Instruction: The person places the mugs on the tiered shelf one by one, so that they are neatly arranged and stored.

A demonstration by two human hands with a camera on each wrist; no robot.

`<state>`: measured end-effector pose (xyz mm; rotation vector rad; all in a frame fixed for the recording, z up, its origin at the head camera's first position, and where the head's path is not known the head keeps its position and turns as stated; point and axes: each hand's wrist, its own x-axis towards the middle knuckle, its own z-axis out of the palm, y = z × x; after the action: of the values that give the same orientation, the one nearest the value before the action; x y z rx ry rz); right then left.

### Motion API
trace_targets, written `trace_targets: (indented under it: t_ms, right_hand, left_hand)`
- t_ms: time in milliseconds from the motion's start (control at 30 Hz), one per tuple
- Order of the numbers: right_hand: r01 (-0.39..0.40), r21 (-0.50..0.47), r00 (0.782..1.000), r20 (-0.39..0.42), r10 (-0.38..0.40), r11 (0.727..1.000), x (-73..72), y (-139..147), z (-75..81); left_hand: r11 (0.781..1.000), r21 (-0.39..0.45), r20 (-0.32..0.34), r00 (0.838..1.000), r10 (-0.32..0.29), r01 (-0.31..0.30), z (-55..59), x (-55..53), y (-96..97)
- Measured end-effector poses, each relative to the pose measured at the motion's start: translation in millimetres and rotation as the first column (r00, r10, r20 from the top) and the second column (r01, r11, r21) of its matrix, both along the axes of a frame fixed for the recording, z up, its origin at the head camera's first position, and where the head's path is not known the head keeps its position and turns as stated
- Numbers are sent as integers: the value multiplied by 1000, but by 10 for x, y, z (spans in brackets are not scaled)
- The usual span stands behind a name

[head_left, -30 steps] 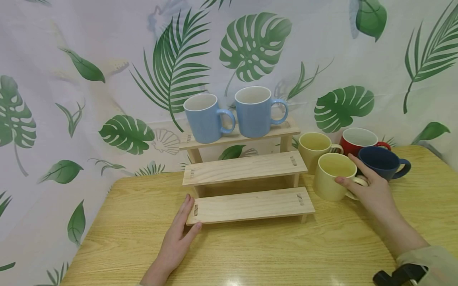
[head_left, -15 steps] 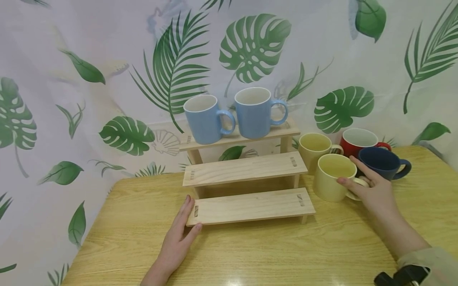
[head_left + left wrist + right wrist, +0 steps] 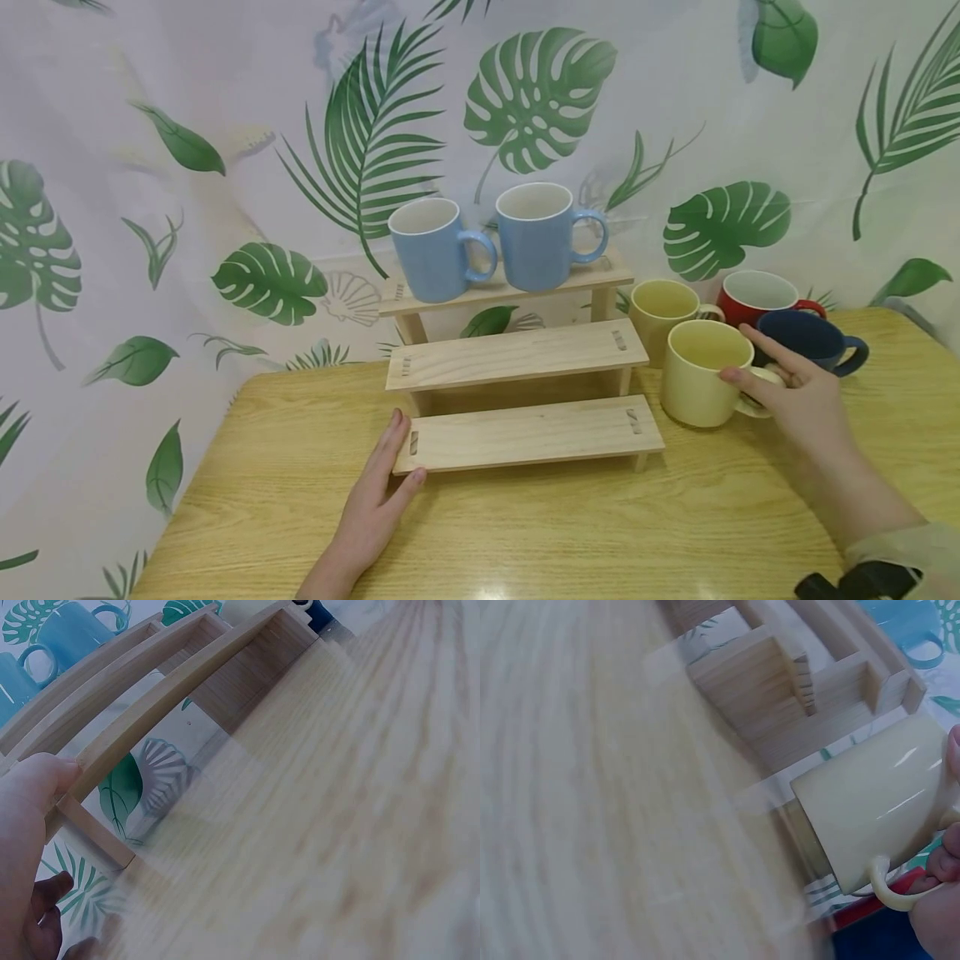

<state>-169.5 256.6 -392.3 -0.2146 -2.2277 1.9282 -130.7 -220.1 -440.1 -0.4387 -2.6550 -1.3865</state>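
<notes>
In the head view my right hand [image 3: 806,400] holds the front pale-yellow mug [image 3: 697,396] at its handle side, thumb and forefinger at the rim. The right wrist view has the same yellow mug [image 3: 877,802], its base very close to the tabletop; whether they touch is hard to tell. My left hand [image 3: 371,508] rests against the left end of the three-tier wooden stand [image 3: 525,433], fingers fairly straight along the end and thumb at the front edge. In the left wrist view, the thumb [image 3: 45,776] touches the lowest board. Two light-blue mugs [image 3: 427,258] stand upright on the top tier.
Behind the held mug stand a second yellow mug [image 3: 660,312], a red mug [image 3: 738,308] with a white inside and a dark-blue mug [image 3: 806,337]. All are right of the stand on the wooden table [image 3: 570,533]. A leaf-print cloth [image 3: 262,108] hangs behind.
The held yellow mug has risen slightly, with a shadow now showing under its base. The view has shifted a little. My left hand and the stand keep their places.
</notes>
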Motion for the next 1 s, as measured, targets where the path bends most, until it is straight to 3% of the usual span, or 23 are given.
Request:
trace_targets:
  t_ms: [133, 267, 400, 533, 700, 900, 1000]
  right_hand:
    - [-15, -5, 993, -117, 15, 1000, 16, 6, 64]
    - [-40, -122, 984, -176, 18, 992, 39, -20, 147]
    - [-96, -270, 974, -224, 34, 958, 70, -51, 242]
    - [-157, -336, 951, -306, 50, 929, 103, -83, 331]
    - [-224, -370, 914, -401, 62, 902, 142, -137, 419]
    - [-301, -433, 889, -449, 87, 850, 198, -187, 501]
    - [-323, -435, 882, -461, 101, 840, 231, -224, 549]
  left_hand:
    - [1000, 3, 0, 1000, 0, 0, 3, 1, -2]
    - [1000, 1, -1, 1000, 4, -4, 3, 3, -7]
    - [1000, 0, -4, 1000, 8, -8, 6, 7, -13]
    - [1000, 0, -5, 1000, 9, -9, 7, 10, -20]
    - [1000, -8, -8, 1000, 11, -11, 5, 9, -28]
    - [1000, -6, -8, 1000, 9, -9, 4, 8, -22]
    - [1000, 0, -2, 1000, 0, 0, -1, 5, -9]
